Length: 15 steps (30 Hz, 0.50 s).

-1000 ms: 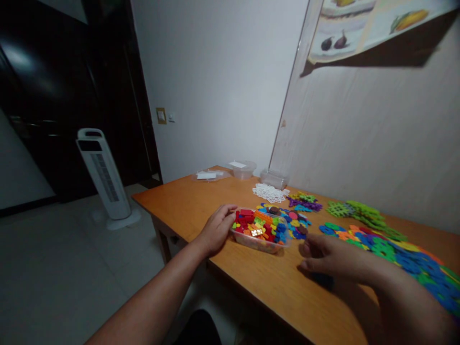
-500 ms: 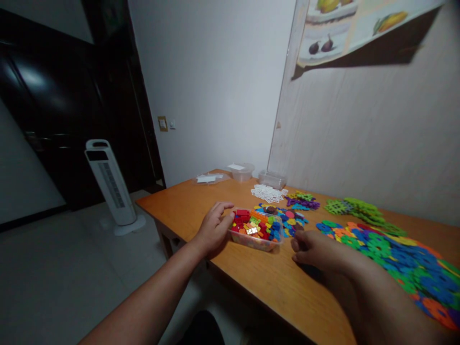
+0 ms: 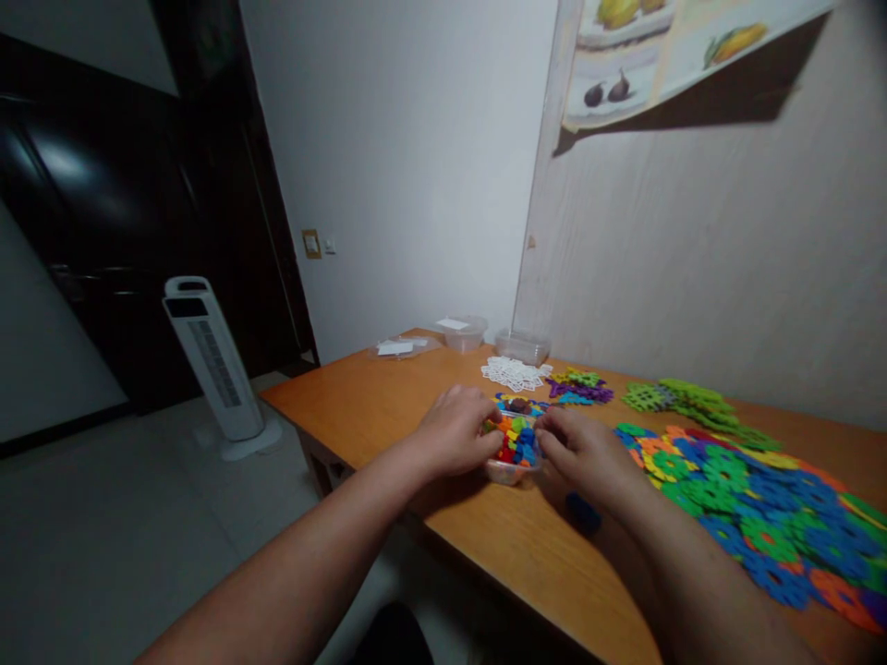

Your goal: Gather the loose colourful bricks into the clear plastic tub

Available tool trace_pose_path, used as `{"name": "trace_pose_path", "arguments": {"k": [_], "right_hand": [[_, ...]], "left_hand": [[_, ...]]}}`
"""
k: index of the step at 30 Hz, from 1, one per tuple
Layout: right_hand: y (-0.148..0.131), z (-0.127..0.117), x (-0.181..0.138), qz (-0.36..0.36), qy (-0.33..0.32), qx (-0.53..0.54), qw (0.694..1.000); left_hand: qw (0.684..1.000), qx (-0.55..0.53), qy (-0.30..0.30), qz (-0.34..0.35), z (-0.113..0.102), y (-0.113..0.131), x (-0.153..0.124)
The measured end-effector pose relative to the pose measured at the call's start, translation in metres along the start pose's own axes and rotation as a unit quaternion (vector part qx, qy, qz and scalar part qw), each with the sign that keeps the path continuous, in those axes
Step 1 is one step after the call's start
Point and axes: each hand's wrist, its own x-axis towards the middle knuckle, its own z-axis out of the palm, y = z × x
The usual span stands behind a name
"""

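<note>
Both hands are resting on a clear plastic tub [image 3: 511, 471] of small coloured bricks near the front edge of the wooden table [image 3: 388, 406], the left hand [image 3: 457, 432] curled loosely over its left end and the right hand [image 3: 582, 451] cupped at its right end (whether either is truly gripping, I cannot tell). The tub is probably light and thin-walled, flexing if squeezed, so holding both short ends looks wisest. No label or writing is showing legibly.

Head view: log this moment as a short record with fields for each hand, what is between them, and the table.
left hand: over the left end of the clear tub of coloured bricks
right hand: over the tub's right end
grip: cannot tell whether the fingers hold a brick
table: wooden; flat coloured snowflake pieces at right, white ones behind
</note>
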Motion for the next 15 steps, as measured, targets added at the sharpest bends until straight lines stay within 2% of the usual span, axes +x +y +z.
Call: {"name": "trace_pose_path", "arguments": {"k": [7,11,15], "right_hand": [[-0.006,0.004,0.000,-0.010,0.018,-0.001,1.000],[-0.005,0.009,0.000,-0.017,0.047,0.045,0.998],[-0.013,0.011,-0.001,-0.041,0.083,0.126,0.988]], "left_hand": [[0.999,0.025,-0.007,-0.030,0.013,0.005,0.011],[0.999,0.030,0.002,-0.027,0.014,0.001,0.014],[0.997,-0.070,0.022,-0.025,0.010,-0.005,0.015]]}}
